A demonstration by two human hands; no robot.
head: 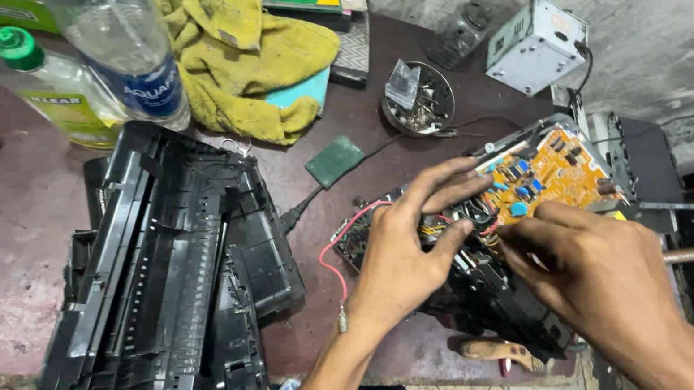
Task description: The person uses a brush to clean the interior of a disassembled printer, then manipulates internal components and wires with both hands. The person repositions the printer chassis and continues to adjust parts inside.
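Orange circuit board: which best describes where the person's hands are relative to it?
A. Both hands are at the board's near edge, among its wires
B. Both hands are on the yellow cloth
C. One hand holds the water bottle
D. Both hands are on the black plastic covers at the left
A: the left hand and right hand meet at the near edge of the orange circuit board, fingers among the wires.

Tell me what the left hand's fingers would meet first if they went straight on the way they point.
Probably the orange circuit board: the left hand has fingers reaching up-right, tips already at its near edge. Depth is unclear; they may pass just above it.
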